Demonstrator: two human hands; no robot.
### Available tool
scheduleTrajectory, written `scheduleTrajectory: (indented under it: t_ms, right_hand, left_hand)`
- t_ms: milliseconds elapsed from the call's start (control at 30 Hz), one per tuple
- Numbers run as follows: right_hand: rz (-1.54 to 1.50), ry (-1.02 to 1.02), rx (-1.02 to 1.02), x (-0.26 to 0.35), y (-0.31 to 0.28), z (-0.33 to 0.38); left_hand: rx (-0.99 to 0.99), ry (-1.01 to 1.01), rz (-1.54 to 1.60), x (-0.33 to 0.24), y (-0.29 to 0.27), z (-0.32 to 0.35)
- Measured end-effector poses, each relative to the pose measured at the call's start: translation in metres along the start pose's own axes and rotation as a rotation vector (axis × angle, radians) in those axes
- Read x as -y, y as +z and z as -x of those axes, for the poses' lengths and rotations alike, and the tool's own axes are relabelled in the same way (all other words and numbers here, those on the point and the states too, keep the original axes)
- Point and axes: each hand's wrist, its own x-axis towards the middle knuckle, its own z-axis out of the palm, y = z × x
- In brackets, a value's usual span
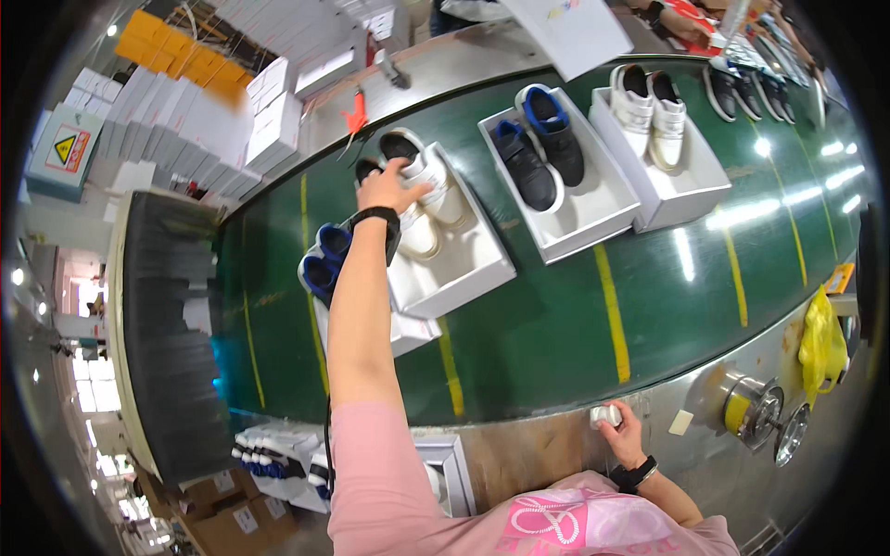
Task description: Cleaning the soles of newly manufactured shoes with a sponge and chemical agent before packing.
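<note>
My left hand reaches over an open white shoe box with a pair of white shoes in it. Its thumb and fingers are spread on the left shoe of the pair and hide much of it; how firmly they touch cannot be made out. Bare cardboard shows in the near end of that box. Close to the metal edge, my right hand is closed on a small white object, perhaps a roll or wad, too small to name. Beside my left forearm are black shoes with blue lining, partly hidden.
On the green belt stand a box of black-and-blue shoes and another with white shoes. An orange-handled tool lies at the far ledge. A person's hand shows far right. A metal handwheel and yellow bag are near right.
</note>
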Motion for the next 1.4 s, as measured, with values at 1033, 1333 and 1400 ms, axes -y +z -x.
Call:
scheduleTrajectory:
  t_ms: [1033,1333,1400]
  right_hand:
    - [0.188,-0.168,-0.012,-0.011,0.000,-0.002]
    - [0.185,-0.156,0.001,-0.010,-0.001,0.002]
    - [0.189,-0.162,0.006,-0.005,0.000,0.004]
  left_hand:
    - [-0.220,0.168,0.527,0.075,0.033,-0.021]
    - [-0.640,0.154,0.607,0.012,-0.111,0.063]
    - [-0.663,0.156,0.669,-0.004,-0.132,0.087]
